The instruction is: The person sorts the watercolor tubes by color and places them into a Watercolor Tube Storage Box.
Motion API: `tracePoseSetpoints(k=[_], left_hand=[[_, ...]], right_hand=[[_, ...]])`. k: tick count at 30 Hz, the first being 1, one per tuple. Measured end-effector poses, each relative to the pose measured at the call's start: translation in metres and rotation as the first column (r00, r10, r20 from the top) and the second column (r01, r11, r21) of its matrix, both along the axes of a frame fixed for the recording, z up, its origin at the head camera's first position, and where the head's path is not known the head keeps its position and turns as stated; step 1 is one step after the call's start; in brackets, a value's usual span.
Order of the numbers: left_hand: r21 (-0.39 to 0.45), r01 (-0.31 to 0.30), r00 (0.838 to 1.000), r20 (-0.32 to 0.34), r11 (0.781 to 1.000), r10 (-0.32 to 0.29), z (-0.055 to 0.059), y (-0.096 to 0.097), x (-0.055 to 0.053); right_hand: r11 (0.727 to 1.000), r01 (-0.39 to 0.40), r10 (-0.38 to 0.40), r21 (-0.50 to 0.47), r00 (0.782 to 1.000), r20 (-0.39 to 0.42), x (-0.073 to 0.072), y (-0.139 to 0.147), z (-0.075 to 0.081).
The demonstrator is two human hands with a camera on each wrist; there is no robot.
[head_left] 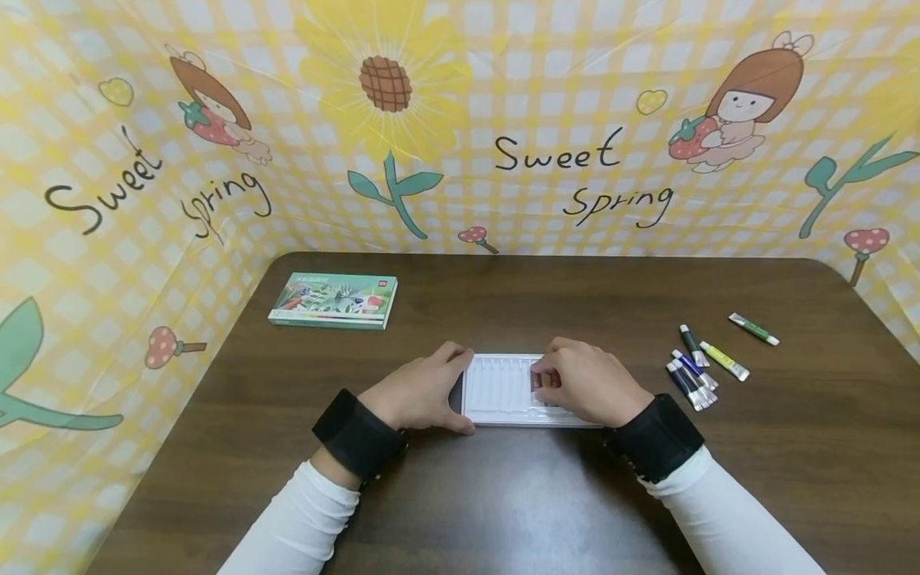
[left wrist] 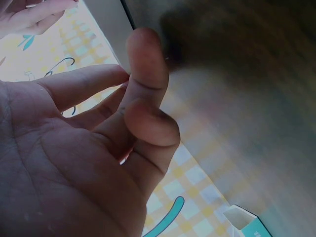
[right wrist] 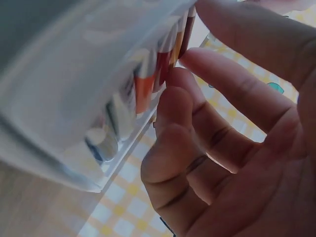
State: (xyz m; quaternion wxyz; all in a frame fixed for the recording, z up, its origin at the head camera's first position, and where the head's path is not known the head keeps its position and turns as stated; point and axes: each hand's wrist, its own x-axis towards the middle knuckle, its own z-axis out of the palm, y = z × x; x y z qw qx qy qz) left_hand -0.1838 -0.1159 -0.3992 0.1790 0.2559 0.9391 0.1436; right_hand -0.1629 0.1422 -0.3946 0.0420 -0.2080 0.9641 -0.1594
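A white plastic paint tray with slots lies on the table in front of me. My left hand holds its left end, thumb at the near edge and fingers at the far edge. Over the right part of the tray, my right hand pinches a dark red-brown paint tube between thumb and forefinger. Beside it in the tray, the right wrist view shows a red tube, an orange tube and a few others. The right hand hides most of these tubes from the head view.
Several loose paint tubes lie to the right of the tray, among them a yellow tube and a green tube. A green illustrated box lies at the back left of the table. A yellow checked cloth hangs behind.
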Motion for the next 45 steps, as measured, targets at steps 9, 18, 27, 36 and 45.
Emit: tracePoseSetpoints(k=[9,18,27,36,45], left_hand=[[0.001,0.010,1.000,-0.001,1.000,-0.010,0.002,0.001,-0.001],[0.003,0.001,1.000,0.007,1.000,-0.001,0.001,0.001,-0.001],[0.001,0.000,1.000,0.011,1.000,0.000,0.001,0.001,0.000],[0.001,0.003,1.000,0.006,1.000,-0.003,0.001,0.001,0.000],[0.016,0.005,1.000,0.005,1.000,-0.005,-0.001,0.001,-0.001]], right_hand=[[1.000,0.009,-0.009,0.004,1.000,-0.003,0.000,0.001,-0.002],[1.000,-0.005,0.005,-0.021,1.000,-0.004,0.000,0.003,-0.003],[0.993,0.000,-0.002,-0.120,1.000,-0.023,-0.007,0.021,0.005],[0.990,0.092,-0.093,-0.104,0.996,-0.008,-0.016,0.047,0.010],[0.978,0.174,-0.169,-0.115,0.984,0.046,-0.025,0.075,0.018]])
